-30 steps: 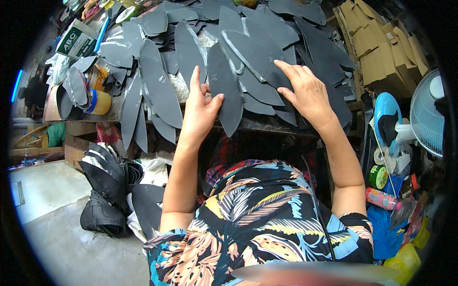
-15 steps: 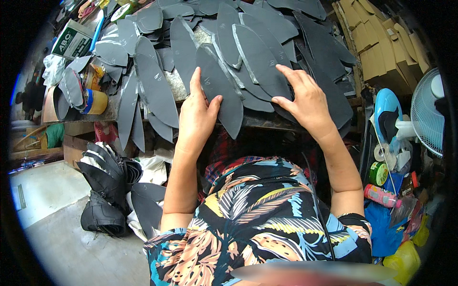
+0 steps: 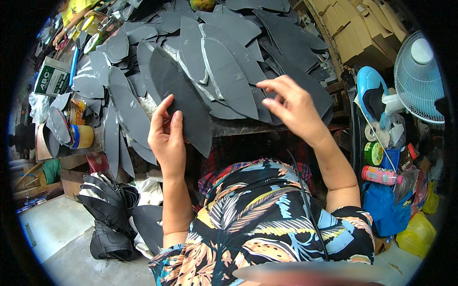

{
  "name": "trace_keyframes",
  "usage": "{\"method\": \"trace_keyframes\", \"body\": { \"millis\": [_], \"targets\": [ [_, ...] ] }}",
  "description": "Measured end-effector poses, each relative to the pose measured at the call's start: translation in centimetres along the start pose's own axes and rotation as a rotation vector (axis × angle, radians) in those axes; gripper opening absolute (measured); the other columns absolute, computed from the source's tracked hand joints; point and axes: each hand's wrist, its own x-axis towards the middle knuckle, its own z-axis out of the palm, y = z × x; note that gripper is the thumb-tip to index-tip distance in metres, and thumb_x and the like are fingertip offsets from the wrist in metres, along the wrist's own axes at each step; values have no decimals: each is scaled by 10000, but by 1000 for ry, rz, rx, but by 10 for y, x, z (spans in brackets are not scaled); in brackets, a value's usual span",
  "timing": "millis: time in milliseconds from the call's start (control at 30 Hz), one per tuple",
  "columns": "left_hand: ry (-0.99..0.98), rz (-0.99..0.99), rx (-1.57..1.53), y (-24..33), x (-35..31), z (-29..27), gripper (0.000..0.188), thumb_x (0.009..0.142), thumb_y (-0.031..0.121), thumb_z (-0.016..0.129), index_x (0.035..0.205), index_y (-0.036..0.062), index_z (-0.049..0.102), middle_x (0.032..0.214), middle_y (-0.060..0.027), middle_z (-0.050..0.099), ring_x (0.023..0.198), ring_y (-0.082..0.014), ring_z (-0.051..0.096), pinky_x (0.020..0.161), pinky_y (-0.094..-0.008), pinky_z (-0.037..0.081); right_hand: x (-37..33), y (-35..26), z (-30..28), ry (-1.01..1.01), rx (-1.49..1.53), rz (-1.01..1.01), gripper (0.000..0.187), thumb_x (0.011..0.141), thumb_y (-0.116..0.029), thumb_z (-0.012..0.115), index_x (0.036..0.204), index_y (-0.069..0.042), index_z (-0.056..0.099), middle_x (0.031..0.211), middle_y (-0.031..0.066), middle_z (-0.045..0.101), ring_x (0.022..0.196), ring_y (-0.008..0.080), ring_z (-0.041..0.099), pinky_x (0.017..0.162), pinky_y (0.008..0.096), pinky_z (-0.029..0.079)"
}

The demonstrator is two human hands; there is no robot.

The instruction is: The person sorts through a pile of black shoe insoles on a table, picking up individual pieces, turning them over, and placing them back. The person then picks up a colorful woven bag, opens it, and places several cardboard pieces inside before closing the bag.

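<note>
Left hand (image 3: 167, 140): fingers grasp a dark leaf-shaped panel (image 3: 183, 97) overhanging the tabletop's (image 3: 238, 127) front edge, visible face unbanded. Centre: grey panels (image 3: 234, 78) overlap, pale edge bands (image 3: 213, 78) apparently complete. Right hand (image 3: 295, 110): fingers parted beside them, apparently empty. Remaining quantity undeterminable.

Panels (image 3: 234, 76) hide much tabletop (image 3: 234, 127); the shirt (image 3: 267, 219) is cropped.

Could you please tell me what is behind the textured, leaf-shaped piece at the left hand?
Behind the textured piece, a smooth grey piece shows along its left edge; whatever its middle covers cannot be seen.
</note>
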Motion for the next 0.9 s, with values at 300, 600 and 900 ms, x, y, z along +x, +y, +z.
{"method": "trace_keyframes", "body": {
  "millis": [300, 600, 900],
  "targets": [
    [-274, -11, 568, -10, 9, 9, 515, 867, 160, 721, 1338, 41, 550, 1231, -237, 641, 1121, -395, 629, 936, -420, 502, 6, 50, -56, -31, -621, 210, 636, 798, -361, 767, 1334, -71, 585, 1178, 140, 629, 1134, 314, 594, 956, 432, 494],
    [-311, -50, 668, -8, 9, 6, 517, 879, 212, 710, 1347, 64, 548, 1188, -233, 655, 1043, -402, 650, 880, -425, 517, 9, 68, -57, 159, -341, 204, 609, 727, -272, 837, 1255, -48, 632, 1035, 114, 627, 917, 285, 637, 859, 375, 512],
    [-350, -91, 735, -1, 10, 3, 518, 886, 259, 706, 1350, 90, 552, 1066, -195, 693, 910, -363, 682, 796, -426, 529, 6, 94, -92, 131, 637, 386, 216, 939, -124, 673, 1110, -39, 571, 943, -7, 639, 867, 61, 600, 827, 214, 474]
  ]
}}
